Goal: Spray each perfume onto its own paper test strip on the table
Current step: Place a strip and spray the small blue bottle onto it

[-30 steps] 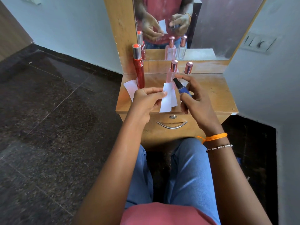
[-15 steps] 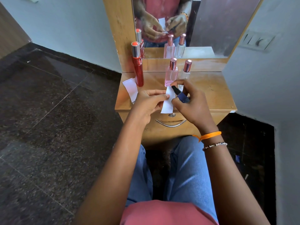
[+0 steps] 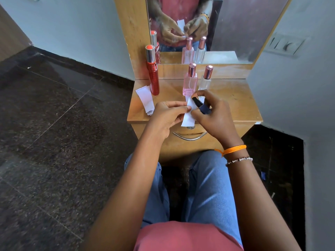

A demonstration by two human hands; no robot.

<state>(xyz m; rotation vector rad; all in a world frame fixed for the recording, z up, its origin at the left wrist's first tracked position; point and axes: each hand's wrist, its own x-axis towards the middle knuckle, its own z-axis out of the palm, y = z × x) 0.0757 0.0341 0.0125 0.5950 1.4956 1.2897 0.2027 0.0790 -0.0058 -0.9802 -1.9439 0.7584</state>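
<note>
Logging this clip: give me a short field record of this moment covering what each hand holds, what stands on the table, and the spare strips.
left hand: pinches a paper test strip
right hand: holds a small dark blue bottle, black top against the strip
standing on table: tall red bottle, pink bottle, clear bottle, all capped
spare strips: lying at the table's left edge, beside the red bottle
spray: no mist visible

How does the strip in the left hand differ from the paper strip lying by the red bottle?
The white paper strip in the left hand is held above the table's front edge, beside the small dark blue bottle. The white strip by the tall red bottle lies on the wooden table, untouched, overhanging its left edge. Both are plain white.
</note>
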